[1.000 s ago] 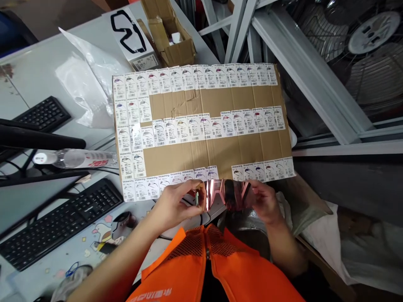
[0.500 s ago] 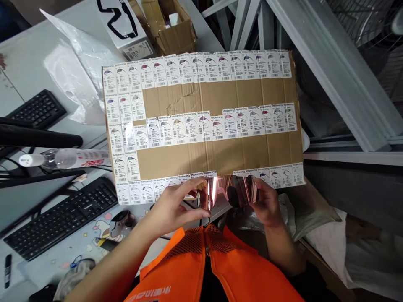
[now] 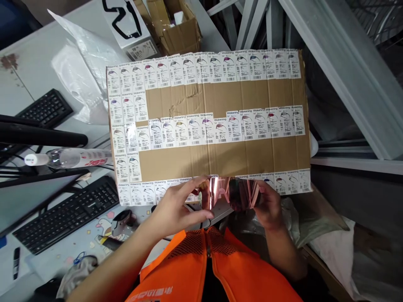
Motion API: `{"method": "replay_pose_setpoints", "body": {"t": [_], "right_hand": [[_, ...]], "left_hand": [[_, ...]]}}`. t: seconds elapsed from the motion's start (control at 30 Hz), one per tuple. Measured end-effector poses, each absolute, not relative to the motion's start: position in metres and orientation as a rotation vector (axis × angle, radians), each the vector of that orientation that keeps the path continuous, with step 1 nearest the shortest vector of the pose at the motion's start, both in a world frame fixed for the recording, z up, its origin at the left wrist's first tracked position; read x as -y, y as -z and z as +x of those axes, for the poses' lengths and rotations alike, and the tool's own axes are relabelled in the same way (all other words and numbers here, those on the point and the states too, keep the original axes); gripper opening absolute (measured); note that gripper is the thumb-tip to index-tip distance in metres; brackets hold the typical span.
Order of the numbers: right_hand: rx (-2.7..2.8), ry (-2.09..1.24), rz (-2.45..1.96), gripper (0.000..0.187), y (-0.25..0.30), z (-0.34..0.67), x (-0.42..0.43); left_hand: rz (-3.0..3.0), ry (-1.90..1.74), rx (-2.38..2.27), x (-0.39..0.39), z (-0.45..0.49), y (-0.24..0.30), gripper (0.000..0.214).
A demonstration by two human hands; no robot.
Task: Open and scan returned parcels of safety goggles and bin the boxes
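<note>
Both my hands hold a pair of sunglasses with a pink mirrored lens point(image 3: 231, 193) just below the near edge of a flat cardboard sheet point(image 3: 220, 155). My left hand point(image 3: 178, 205) pinches the left end of the lens, fingers closed on it. My right hand point(image 3: 267, 202) grips the right end. The cardboard lies in front of me and carries rows of white barcode labels point(image 3: 201, 67) printed with small sunglasses pictures.
A black keyboard point(image 3: 67, 214) and a second keyboard point(image 3: 45, 110) lie on the desk at left, with a plastic bottle point(image 3: 69, 158) on its side and clear plastic bags point(image 3: 82, 71). A white sunglasses box point(image 3: 130, 27) and an open carton point(image 3: 174, 25) stand behind. Metal rails point(image 3: 330, 58) run at right.
The sunglasses have shifted slightly right and turned in my hands, the lens catching the light differently. My head view has moved a little; the cardboard stays in place.
</note>
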State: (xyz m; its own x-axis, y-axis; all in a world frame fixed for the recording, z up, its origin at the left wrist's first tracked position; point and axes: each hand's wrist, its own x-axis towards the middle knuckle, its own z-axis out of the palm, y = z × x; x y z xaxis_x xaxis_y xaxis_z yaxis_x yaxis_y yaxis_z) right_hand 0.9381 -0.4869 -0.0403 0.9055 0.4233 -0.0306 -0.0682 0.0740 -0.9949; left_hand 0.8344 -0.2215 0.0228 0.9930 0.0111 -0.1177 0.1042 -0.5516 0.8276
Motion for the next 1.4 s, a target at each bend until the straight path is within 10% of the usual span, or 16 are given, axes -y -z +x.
{"method": "replay_pose_setpoints", "body": {"t": [1.4], "right_hand": [[0.482, -0.161, -1.585, 0.027, -0.014, 0.908, 0.465]], "left_hand": [[1.65, -0.055, -0.043, 0.225, 0.813, -0.001, 0.067]]}}
